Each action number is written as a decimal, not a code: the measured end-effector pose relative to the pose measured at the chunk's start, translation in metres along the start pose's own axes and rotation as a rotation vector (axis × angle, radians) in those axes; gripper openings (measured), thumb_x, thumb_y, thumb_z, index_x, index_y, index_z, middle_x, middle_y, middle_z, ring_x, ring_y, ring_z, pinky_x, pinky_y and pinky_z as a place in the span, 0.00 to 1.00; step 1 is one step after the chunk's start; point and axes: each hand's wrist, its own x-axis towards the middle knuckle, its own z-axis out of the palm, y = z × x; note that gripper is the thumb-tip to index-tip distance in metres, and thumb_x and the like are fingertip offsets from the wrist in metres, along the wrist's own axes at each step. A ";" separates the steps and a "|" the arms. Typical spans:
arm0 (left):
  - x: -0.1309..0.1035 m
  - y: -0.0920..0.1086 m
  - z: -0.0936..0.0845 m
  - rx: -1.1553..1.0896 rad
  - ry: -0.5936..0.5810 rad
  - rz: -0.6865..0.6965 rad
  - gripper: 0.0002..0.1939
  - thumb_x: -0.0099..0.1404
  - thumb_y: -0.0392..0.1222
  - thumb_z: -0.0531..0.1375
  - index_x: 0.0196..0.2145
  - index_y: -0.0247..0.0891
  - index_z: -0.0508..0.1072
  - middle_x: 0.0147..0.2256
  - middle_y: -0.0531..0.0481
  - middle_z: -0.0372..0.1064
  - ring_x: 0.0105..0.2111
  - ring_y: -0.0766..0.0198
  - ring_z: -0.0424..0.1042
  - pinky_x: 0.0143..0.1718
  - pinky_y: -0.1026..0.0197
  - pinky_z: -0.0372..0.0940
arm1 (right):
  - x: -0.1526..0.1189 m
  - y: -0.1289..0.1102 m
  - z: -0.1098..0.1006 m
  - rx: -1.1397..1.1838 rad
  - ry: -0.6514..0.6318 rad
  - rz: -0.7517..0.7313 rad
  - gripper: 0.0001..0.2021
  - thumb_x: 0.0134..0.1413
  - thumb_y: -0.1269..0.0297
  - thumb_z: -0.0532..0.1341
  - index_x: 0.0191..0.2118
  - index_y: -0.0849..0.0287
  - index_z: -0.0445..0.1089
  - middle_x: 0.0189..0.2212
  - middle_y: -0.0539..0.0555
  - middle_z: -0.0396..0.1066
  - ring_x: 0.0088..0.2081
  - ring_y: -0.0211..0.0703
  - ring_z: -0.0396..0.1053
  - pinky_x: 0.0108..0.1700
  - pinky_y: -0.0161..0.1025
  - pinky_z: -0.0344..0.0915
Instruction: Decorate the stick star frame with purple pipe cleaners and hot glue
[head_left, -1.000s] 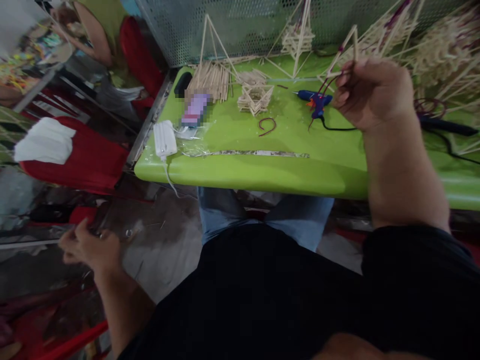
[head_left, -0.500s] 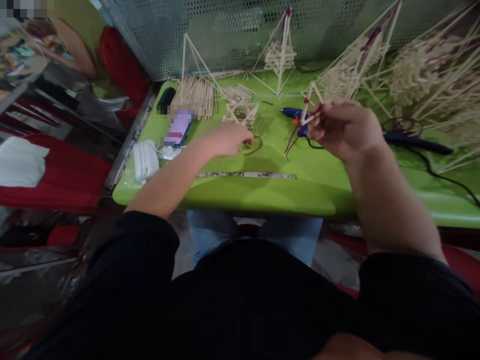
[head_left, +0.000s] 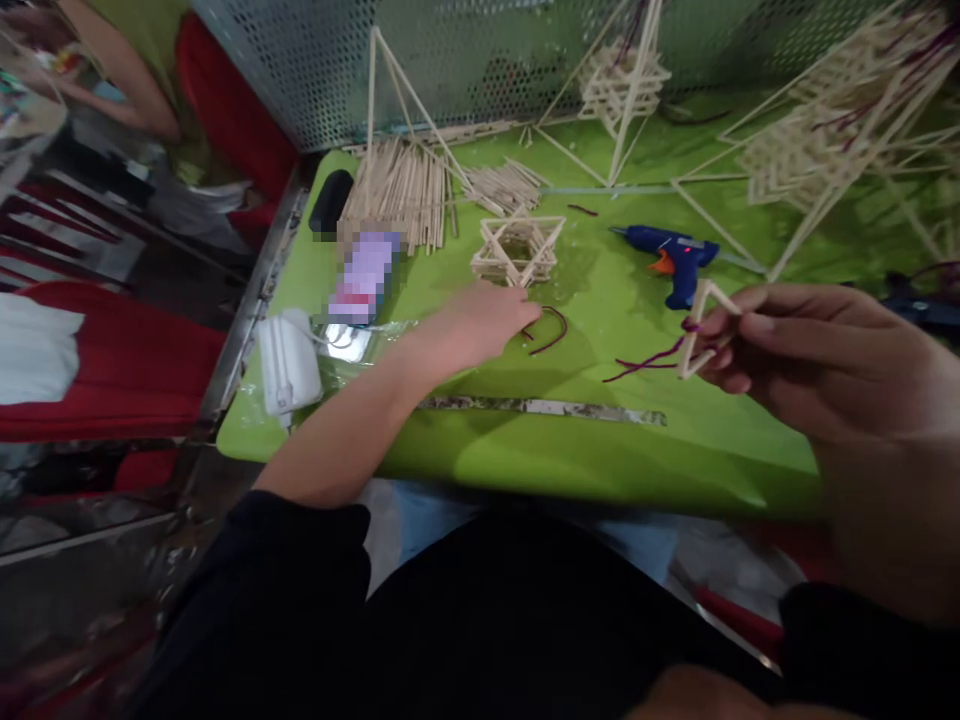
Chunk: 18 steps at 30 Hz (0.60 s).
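Note:
My right hand [head_left: 780,350] pinches a small triangle of wooden sticks [head_left: 721,298], held above the table. Dark purple cord [head_left: 645,365] is tied to the triangle and its loose ends hang to the left. My left hand [head_left: 487,325] is low over the table with its fingers pinched together at one end of a short purple cord [head_left: 564,325], which curves out beyond them. Just behind this hand stands a star-shaped stack of sticks [head_left: 519,250]. A blue glue gun [head_left: 671,250] with an orange trigger lies on its side beyond the right hand.
Loose sticks [head_left: 405,195] lie in piles at the back left. A phone [head_left: 367,275] and a white power bank [head_left: 289,365] rest at the left. A flat strip [head_left: 544,407] lies near the green table's [head_left: 600,460] front edge. Tall stick frames [head_left: 619,95] stand behind.
My right hand has moved right and toward me with the triangle, uncovering the glue gun. The camera view has shifted. My left hand stays by the short cord.

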 end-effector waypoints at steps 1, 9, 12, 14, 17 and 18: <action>0.001 0.003 0.001 0.043 -0.017 -0.015 0.25 0.72 0.22 0.54 0.55 0.36 0.86 0.49 0.38 0.83 0.40 0.57 0.80 0.46 0.52 0.77 | 0.001 0.001 0.001 -0.005 -0.006 -0.001 0.03 0.51 0.69 0.79 0.34 0.57 0.91 0.35 0.60 0.84 0.27 0.40 0.78 0.26 0.33 0.74; -0.003 0.016 -0.004 -0.179 0.206 -0.080 0.11 0.76 0.29 0.59 0.49 0.34 0.81 0.52 0.37 0.80 0.45 0.51 0.79 0.51 0.44 0.78 | 0.011 0.008 -0.011 0.023 -0.045 -0.110 0.03 0.54 0.66 0.80 0.36 0.55 0.91 0.36 0.62 0.84 0.27 0.42 0.75 0.24 0.39 0.67; -0.006 0.016 -0.005 -0.521 0.418 -0.021 0.07 0.77 0.31 0.59 0.43 0.38 0.77 0.51 0.41 0.80 0.49 0.54 0.79 0.54 0.47 0.76 | 0.013 0.012 -0.013 0.038 -0.071 -0.182 0.04 0.55 0.64 0.82 0.37 0.52 0.90 0.37 0.60 0.86 0.29 0.44 0.76 0.26 0.41 0.66; -0.007 0.017 -0.007 -0.747 0.547 -0.007 0.07 0.75 0.30 0.60 0.40 0.40 0.73 0.50 0.44 0.81 0.52 0.56 0.80 0.55 0.49 0.76 | 0.015 0.014 -0.010 0.034 -0.072 -0.248 0.06 0.55 0.62 0.83 0.37 0.52 0.90 0.37 0.59 0.86 0.31 0.45 0.78 0.29 0.42 0.67; -0.006 0.020 -0.011 -1.064 0.648 0.014 0.10 0.76 0.30 0.60 0.37 0.41 0.71 0.46 0.47 0.83 0.50 0.60 0.82 0.53 0.53 0.76 | 0.017 0.011 -0.001 0.002 -0.094 -0.286 0.09 0.55 0.59 0.85 0.36 0.54 0.90 0.35 0.58 0.85 0.30 0.42 0.77 0.31 0.41 0.69; -0.006 0.021 -0.012 -1.158 0.654 0.025 0.10 0.77 0.30 0.60 0.36 0.41 0.71 0.42 0.48 0.83 0.46 0.61 0.83 0.51 0.55 0.76 | 0.017 0.008 0.003 -0.012 -0.110 -0.281 0.09 0.56 0.59 0.86 0.36 0.55 0.90 0.35 0.58 0.85 0.30 0.40 0.77 0.32 0.40 0.69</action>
